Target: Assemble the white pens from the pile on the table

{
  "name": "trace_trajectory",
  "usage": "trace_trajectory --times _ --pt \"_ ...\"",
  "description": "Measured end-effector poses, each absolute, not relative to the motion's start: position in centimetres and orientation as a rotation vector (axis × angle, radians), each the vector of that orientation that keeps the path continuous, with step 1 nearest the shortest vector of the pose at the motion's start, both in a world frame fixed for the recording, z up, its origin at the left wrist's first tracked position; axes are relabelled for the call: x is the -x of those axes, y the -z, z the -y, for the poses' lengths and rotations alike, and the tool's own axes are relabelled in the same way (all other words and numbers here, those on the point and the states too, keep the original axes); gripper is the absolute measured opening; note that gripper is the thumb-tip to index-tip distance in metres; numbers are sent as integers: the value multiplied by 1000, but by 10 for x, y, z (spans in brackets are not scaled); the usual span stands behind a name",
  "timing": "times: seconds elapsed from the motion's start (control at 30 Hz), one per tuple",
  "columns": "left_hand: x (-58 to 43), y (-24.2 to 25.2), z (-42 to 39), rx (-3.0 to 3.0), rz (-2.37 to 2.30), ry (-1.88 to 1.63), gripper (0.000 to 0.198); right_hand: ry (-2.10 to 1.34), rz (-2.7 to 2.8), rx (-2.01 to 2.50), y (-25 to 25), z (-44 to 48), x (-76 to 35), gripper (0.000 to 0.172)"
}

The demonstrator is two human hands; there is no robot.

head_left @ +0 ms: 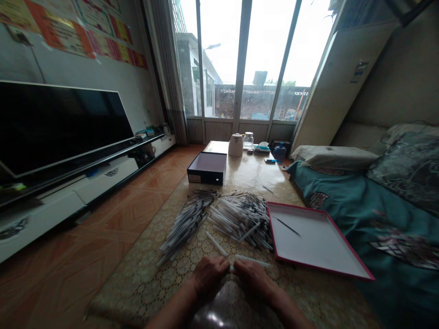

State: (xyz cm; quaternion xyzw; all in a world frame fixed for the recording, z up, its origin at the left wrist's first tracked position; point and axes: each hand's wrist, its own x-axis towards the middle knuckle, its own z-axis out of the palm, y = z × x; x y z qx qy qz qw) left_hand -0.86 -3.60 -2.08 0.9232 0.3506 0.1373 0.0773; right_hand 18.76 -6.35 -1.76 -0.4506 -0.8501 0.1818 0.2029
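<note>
Left hand (pixel 208 275) and right hand (pixel 254 277): closed, each apparently grasping a white plastic tube (pixel 253 261), ends meeting between them. Loose heaps of tubes (pixel 242 218) lie just ahead of the grip; red-rimmed white tray (pixel 320 242) to its right.

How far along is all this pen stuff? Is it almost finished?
It looks early. Done: just one dark pen seems finished, lying in the red-rimmed tray. In hand: the left hand and right hand each hold a white pen. Left to do: a heap of white pens and a bigger heap cover the tablecloth.
</note>
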Motion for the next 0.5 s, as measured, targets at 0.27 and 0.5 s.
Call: trace_trajectory --times 0.27,0.5 --pt "10 10 29 -2554 -982 -406 17 -484 2358 1212 20 68 -193 11" --pt "7 0 27 -2597 -960 -402 24 -273 2412 1259 11 69 -190 13"
